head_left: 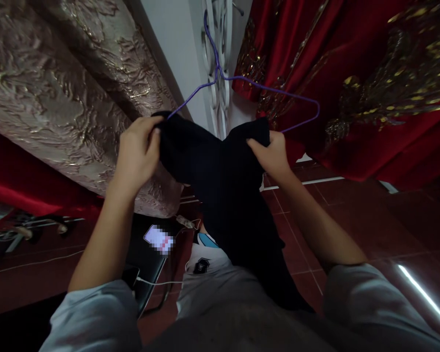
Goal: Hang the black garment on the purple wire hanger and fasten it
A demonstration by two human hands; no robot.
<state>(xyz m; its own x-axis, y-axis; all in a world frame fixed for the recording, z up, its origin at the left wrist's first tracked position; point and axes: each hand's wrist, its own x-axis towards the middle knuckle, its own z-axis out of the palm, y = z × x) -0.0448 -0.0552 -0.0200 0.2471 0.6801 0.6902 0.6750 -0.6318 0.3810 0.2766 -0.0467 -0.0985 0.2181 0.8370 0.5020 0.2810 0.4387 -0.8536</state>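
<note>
A dark, nearly black garment (220,171) hangs in front of me, stretched between both hands; its exact kind is hard to make out. My left hand (139,146) pinches its upper left edge. At its upper right edge, my right hand (269,151) grips the cloth between thumb and fingers. A purple wire hanger (238,78) hooks upward behind the garment. Its left arm goes into the cloth beside my left hand, while its right arm sticks out bare beyond my right hand.
Pale embossed fabric (77,88) hangs on the left, and red cloth with gold sequins (352,88) on the right. A white ornate metal stand (220,107) rises ahead. Below left, a lit phone (159,239) lies on a black seat (146,269) near a white cable (161,282).
</note>
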